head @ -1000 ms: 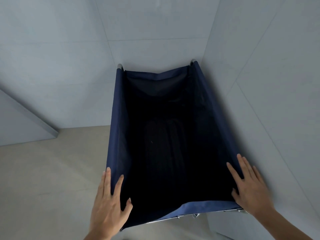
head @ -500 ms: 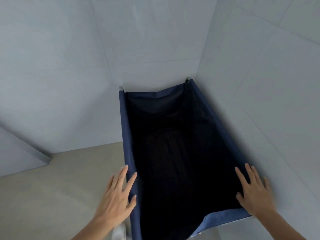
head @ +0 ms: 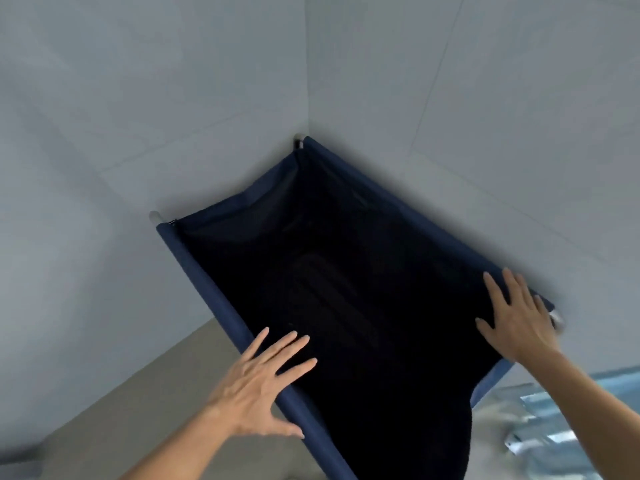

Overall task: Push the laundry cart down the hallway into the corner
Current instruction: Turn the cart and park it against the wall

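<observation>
The laundry cart point(head: 207, 289) is a navy fabric bin on a metal frame with a dark, empty-looking inside. Its far end sits right in the corner where two pale grey walls meet, and its right side runs along the right wall. My left hand point(head: 263, 386) hovers over the cart's left rail with fingers spread, the thumb below the rail. My right hand point(head: 516, 317) lies flat with fingers apart on the right rim, near the cart's near right corner post.
Pale grey tiled walls point(head: 173, 98) close the space ahead and to the right. Beige floor point(head: 138, 393) lies open to the left of the cart. A blurred shiny bluish surface point(head: 554, 427) shows at the lower right.
The view has swung to the right and tilted, so the cart now looks diagonal. My left hand has shifted from beside the left rail to over it. My right hand stays on the right rim.
</observation>
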Demonstrator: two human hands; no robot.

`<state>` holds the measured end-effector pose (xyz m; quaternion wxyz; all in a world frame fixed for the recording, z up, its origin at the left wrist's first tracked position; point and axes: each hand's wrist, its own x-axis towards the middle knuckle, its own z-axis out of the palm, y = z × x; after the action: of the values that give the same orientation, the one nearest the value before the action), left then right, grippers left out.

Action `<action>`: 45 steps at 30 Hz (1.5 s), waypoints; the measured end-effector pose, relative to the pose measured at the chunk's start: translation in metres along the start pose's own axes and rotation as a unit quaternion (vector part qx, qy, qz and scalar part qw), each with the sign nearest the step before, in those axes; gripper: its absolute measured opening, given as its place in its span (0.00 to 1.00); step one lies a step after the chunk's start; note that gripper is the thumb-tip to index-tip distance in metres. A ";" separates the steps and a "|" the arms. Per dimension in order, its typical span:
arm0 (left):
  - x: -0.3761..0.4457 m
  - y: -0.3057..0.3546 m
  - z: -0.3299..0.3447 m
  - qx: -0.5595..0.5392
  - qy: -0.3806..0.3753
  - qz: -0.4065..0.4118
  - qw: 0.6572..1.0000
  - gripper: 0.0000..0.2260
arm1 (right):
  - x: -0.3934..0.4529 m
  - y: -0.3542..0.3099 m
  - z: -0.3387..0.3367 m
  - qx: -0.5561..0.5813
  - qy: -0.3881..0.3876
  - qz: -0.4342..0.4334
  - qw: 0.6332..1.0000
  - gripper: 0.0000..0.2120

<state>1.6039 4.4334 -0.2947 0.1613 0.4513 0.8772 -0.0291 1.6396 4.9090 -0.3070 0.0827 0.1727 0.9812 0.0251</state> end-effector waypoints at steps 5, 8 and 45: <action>0.020 -0.010 0.011 -0.006 -0.015 0.050 0.999 0.48 | 0.021 -0.017 0.011 -0.010 0.010 0.022 1.000 0.48; 0.024 -0.014 0.018 -0.026 0.021 0.068 0.997 0.47 | 0.022 -0.023 0.023 -0.027 -0.014 0.038 0.999 0.47; 0.059 -0.031 0.011 -0.005 0.007 0.081 0.997 0.47 | 0.037 -0.010 0.020 -0.077 -0.056 0.070 0.993 0.48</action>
<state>1.5496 4.4593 -0.3261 0.1594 0.5205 0.8388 -0.0088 1.6053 4.9128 -0.3334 0.1489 0.2355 0.9556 0.0963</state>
